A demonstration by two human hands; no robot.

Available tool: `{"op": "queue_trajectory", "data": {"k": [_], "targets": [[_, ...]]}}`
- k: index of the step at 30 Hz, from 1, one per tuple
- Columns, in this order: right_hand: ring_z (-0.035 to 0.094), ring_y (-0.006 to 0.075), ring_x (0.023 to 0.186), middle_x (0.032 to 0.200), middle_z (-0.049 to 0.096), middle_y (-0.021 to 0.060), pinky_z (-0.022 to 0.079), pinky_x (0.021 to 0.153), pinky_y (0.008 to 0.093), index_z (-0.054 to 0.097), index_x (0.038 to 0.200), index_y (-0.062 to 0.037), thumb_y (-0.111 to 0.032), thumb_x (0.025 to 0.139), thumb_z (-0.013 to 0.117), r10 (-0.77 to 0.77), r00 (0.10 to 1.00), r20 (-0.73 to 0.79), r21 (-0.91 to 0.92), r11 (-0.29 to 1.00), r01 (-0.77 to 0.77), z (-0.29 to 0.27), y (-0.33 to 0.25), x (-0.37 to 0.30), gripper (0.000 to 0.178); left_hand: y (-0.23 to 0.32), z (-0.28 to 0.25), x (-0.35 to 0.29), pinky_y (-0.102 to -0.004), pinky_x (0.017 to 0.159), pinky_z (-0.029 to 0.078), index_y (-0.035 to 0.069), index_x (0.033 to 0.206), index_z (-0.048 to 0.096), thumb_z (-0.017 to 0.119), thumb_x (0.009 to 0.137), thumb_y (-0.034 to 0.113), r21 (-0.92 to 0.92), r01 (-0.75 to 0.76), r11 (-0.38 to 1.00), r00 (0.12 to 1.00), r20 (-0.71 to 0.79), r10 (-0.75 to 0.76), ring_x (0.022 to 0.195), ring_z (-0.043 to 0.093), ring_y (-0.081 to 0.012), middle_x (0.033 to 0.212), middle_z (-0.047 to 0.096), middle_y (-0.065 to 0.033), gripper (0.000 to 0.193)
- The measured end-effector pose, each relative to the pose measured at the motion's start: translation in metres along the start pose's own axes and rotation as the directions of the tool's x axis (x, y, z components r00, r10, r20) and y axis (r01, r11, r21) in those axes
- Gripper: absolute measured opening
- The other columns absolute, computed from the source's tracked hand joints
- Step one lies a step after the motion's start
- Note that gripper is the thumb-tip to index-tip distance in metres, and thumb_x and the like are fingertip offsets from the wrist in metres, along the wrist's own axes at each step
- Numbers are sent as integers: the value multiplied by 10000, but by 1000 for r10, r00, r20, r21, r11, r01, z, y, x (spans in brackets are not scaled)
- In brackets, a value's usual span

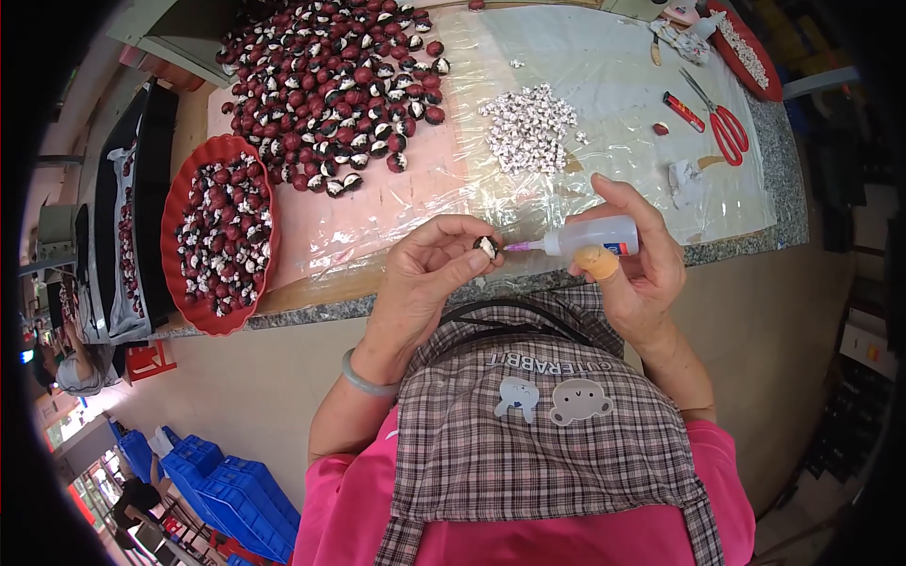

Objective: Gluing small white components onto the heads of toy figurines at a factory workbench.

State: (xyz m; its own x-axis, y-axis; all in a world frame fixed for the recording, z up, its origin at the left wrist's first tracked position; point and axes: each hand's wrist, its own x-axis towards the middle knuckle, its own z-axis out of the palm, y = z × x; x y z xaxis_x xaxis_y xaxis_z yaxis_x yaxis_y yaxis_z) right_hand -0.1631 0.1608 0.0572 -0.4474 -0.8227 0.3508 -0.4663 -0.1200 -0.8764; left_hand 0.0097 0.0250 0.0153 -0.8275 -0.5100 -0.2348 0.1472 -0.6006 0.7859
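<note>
My left hand (425,269) pinches a small round piece (486,246), black with a white patch, between thumb and fingertips. My right hand (646,269) is wrapped round a translucent squeeze bottle (593,234) lying on its side in the grip. A tan wrap covers part of the right thumb. The bottle's narrow purplish nozzle (522,246) points left, its tip at or very near the piece; contact cannot be made out. Both hands are above the table's near edge. Beyond them lies a heap of small white pieces (531,127) with dark marks.
A big pile of dark red, black and white balls (321,104) spreads at the far left. Nearer, a red scalloped tray (226,324) holds similar ones. On the plastic sheet (623,94), to the right, lie red-handled scissors (729,137) and a red cutter (683,111). Blue crates (241,500) stand at lower left.
</note>
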Motion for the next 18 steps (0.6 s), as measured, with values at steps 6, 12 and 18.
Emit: {"op": "queue_trajectory", "data": {"k": [6, 12, 18], "targets": [[684, 199, 847, 1044, 667, 149, 535, 737, 286, 562, 1221, 34, -146, 788, 755, 55, 997, -49, -27, 998, -56, 3, -3, -1, 506, -1, 1, -2, -256, 830, 507, -30, 1101, 593, 626, 872, -16, 5, 6, 1000, 1000, -10, -6, 897, 637, -139, 1011, 648, -82, 232], [685, 210, 838, 1020, 671, 151, 535, 722, 290, 571, 1214, 25, -152, 780, 758, 62, 997, -41, -31, 998, -63, 2, -5, -1, 506, -4, 0, 0, -249, 820, 503, -28, 1105, 596, 630, 870, -13, 14, 22, 1000, 1000, -18, -22, 887, 636, -131, 992, 653, -73, 238], [684, 224, 825, 1008, 669, 155, 534, 707, 295, 577, 1195, 23, -140, 780, 752, -9, 1000, -14, -99, 995, 8, 2, -5, 2, 479, -5, 0, 0, -247, 803, 502, -26, 1100, 604, 637, 868, -8, 25, 31, 999, 999, -14, -31, 870, 638, -131, 984, 656, -71, 235]]}}
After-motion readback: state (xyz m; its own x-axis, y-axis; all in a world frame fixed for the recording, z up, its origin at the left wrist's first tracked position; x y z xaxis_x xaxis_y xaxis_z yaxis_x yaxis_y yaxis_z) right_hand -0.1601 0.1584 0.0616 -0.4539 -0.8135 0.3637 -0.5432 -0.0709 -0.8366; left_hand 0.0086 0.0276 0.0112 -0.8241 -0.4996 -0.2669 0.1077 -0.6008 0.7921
